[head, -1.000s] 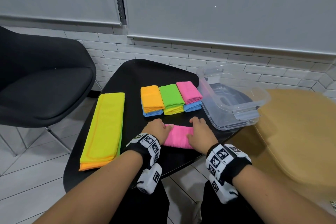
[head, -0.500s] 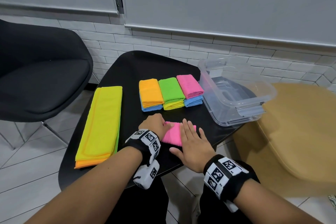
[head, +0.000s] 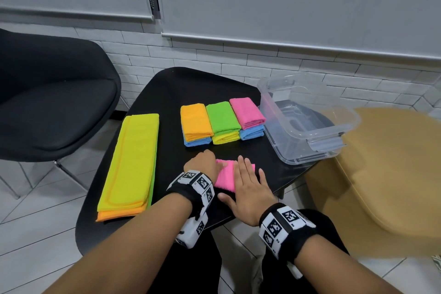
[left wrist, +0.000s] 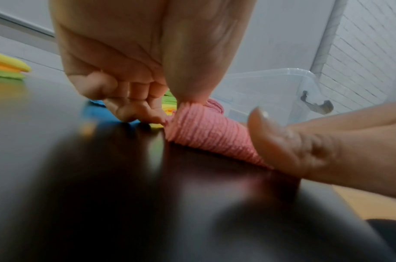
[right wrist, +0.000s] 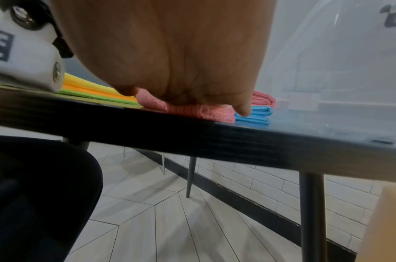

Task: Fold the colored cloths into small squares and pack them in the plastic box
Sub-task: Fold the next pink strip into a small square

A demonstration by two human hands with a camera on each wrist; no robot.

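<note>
White brick wall and grey roller blinds back a small black table [head: 167,93], with a black chair to the left and a tan seat to the right.

On the table's near edge lies a pink cloth [head: 225,175], already folded down to a small pad. The right hand [head: 248,188] lies flat on it, fingers straight and spread, pressing it against the tabletop. The left hand [head: 205,162] sits at the pad's left end; in the left wrist view its fingers [left wrist: 134,106] are curled under, with the thumb and fingertips pinching the cloth's edge.

Behind the hands stand three short stacks of finished squares, side by side: orange on blue [head: 196,124], green on yellow [head: 223,122], pink on blue [head: 248,117]. That makes six done, and the pink one under the hands looks nearly done.

To the left a pile of long cloths [head: 131,164], yellow on top with orange and green edges showing below, is folded only into strips, so several remain to be squared; how many I cannot tell.

The clear plastic box [head: 307,124] stands open at the right, just beside the pink-and-blue stack, and holds no cloths. Packing has not begun, so I judge the job somewhere past halfway on the folding and nowhere on the boxing.
</note>
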